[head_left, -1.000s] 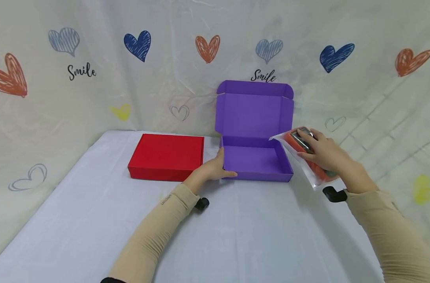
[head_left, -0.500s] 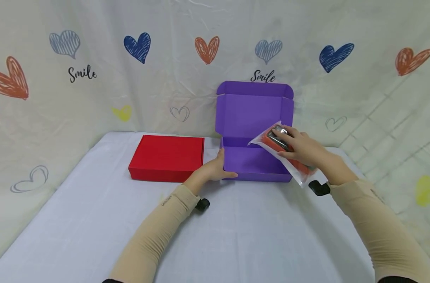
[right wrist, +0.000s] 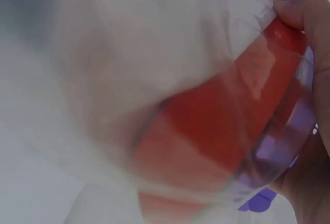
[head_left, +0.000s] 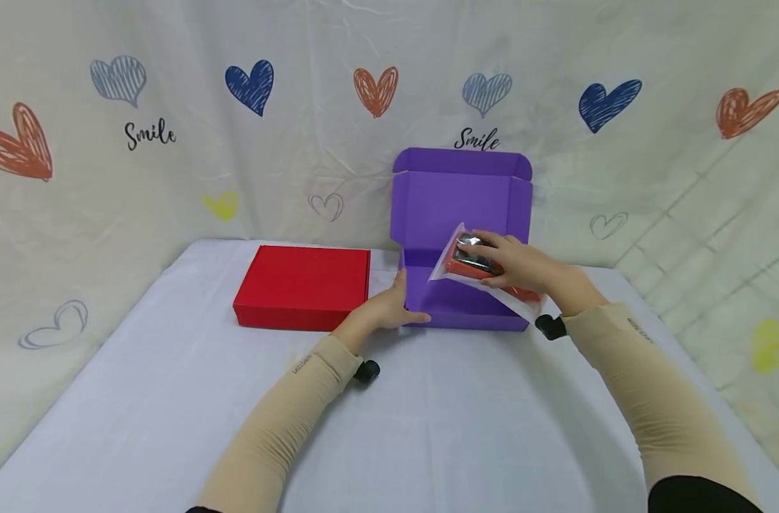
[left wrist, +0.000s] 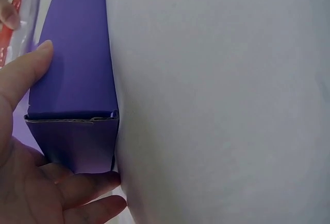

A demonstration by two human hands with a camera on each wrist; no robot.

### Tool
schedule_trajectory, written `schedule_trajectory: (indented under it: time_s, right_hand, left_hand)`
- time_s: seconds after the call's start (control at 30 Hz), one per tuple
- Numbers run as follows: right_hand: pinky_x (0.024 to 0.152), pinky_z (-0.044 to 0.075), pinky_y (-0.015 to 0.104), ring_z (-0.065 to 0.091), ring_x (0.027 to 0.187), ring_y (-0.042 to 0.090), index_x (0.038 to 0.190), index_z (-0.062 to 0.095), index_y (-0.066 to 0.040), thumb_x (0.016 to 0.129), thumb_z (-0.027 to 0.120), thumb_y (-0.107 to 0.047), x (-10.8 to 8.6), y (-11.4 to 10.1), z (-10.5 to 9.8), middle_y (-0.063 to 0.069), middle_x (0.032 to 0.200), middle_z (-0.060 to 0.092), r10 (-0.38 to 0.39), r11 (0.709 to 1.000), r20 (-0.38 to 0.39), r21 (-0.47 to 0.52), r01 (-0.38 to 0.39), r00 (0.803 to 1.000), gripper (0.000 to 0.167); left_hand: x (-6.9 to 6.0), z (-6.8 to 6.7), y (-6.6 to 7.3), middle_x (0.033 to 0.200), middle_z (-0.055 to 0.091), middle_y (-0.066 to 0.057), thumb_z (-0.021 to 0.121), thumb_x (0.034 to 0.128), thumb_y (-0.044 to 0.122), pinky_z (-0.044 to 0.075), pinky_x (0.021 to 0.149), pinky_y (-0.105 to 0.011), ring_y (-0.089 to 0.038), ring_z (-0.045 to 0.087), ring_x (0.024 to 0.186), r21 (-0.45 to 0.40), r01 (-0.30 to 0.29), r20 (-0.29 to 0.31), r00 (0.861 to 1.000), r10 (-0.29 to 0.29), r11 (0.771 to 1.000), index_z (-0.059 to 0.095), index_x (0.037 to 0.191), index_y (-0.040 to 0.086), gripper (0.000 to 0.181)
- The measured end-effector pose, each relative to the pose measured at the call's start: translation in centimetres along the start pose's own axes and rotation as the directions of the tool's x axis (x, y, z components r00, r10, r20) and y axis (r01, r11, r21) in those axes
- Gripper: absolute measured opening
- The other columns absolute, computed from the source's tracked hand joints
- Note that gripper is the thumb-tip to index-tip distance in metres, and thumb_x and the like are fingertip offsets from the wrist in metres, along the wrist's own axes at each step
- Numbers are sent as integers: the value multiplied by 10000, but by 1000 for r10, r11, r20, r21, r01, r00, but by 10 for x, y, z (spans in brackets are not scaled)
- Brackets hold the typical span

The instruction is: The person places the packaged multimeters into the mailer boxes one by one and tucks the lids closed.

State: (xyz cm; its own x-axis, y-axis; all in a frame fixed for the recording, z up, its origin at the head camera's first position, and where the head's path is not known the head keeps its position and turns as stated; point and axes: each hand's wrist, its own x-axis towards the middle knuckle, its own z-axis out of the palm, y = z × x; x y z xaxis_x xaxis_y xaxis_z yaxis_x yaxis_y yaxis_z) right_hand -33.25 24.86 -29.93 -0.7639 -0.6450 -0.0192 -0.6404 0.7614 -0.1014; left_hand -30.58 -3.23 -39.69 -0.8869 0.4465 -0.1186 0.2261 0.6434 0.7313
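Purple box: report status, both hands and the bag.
Left hand touching purple box at near left corner. Right hand gripping clear bag with orange item, over the box in head view. Lid raised, no obstruction seen.

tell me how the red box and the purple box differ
The red box is closed, while the purple box stands open with its lid raised. The left hand holds the purple box's near left corner, not the red box. Both are shallow, rectangular boxes on the white cloth.
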Motion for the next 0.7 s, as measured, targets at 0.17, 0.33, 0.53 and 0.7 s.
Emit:
schedule_trajectory:
  time_s: [0.17, 0.33, 0.53, 0.7]
  right_hand:
    - [983, 461, 662, 382, 1320, 497, 1568, 409, -147, 927, 784, -175, 12, -4, 4, 189, 1649, 218, -33, 999, -24, 17, 33, 999, 744]
    - [1001, 444, 668, 373, 1348, 518, 1565, 419, -147, 906, 795, -128, 23, -10, 3, 180, 1655, 223, -71, 997, -53, 4, 71, 996, 759]
    - [1019, 431, 672, 392, 1341, 481, 1568, 435, -199, 895, 813, -149, 36, -16, 10, 136, 1663, 232, -81, 996, -33, -33, 80, 996, 774]
    - [1036, 421, 667, 413, 1338, 476, 1557, 458, -198, 868, 840, -143, 41, -16, 21, 138, 1656, 262, -110, 993, -24, -56, 108, 994, 790]
  left_hand:
    - [-1, -1, 0, 1710, 52, -154, 746, 937, 399, 253, 1215, -467, -318, 237, 1528, 2, -3, 2, 1000, 3, 1000, -127, 1614, 22, 1167]
    - [-1, -4, 1, 1712, 18, -154, 745, 940, 407, 225, 1225, -455, -314, 194, 1543, 18, 27, 2, 1000, -27, 999, -131, 1612, 17, 1170]
    - [-2, -3, 2, 1708, 10, -172, 739, 948, 403, 213, 1227, -445, -317, 168, 1549, 26, 33, 7, 999, -33, 999, -130, 1605, -5, 1164]
    - [-2, -2, 4, 1704, 24, -185, 746, 943, 411, 232, 1222, -446, -330, 204, 1538, 27, 33, 6, 999, -33, 999, -117, 1606, -16, 1168]
